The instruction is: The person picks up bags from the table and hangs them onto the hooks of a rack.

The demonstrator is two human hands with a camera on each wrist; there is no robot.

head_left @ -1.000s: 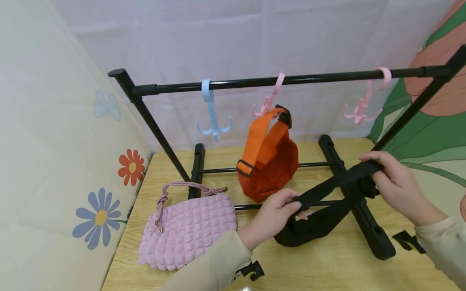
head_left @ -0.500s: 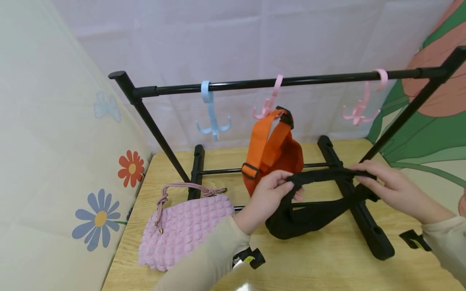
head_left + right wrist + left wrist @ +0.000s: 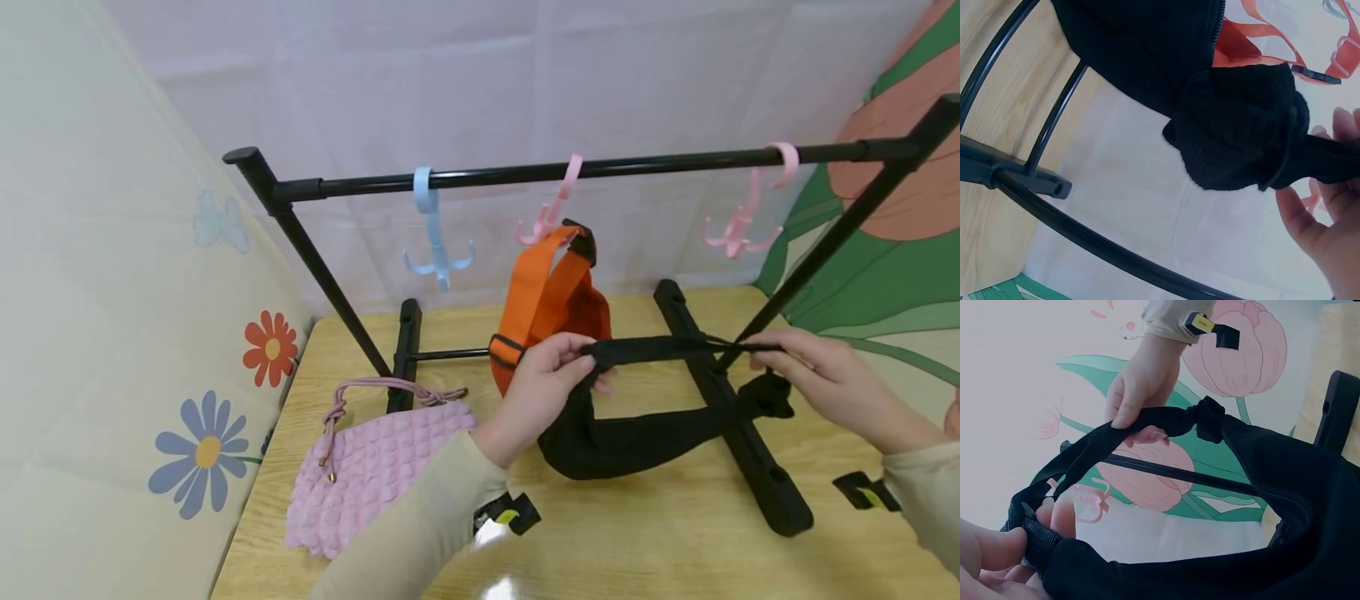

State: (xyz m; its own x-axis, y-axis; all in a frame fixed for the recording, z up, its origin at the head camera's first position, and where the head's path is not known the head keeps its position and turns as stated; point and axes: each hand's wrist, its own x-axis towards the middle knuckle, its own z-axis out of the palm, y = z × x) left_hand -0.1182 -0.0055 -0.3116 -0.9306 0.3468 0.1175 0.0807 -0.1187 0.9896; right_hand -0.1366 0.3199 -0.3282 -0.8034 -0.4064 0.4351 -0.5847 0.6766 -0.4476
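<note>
Both hands hold a black fabric bag (image 3: 637,446) by its strap (image 3: 645,348) in the head view, above the table in front of the rack's right half. The left hand (image 3: 543,383) pinches the strap's left end where it meets the bag. At the other end the right hand (image 3: 832,379) grips the strap, drawn out nearly level between the hands. A bunched dark part (image 3: 1241,125) of the bag hangs near the right fingers in the right wrist view. Behind the left hand, an orange bag (image 3: 536,287) hangs by its strap from the middle pink hook (image 3: 553,212).
The black rack's bar (image 3: 660,165) also carries a blue hook (image 3: 438,242) at left and another pink hook (image 3: 741,221) at right. A lilac puffy bag (image 3: 375,475) lies on the wooden table (image 3: 637,550) at left. The rack's right foot (image 3: 757,467) stands behind the black bag.
The left hand has moved up and to the left, the right hand slightly right and down. The strap has gone from slanted to nearly level. The orange bag swayed right, then back left.
</note>
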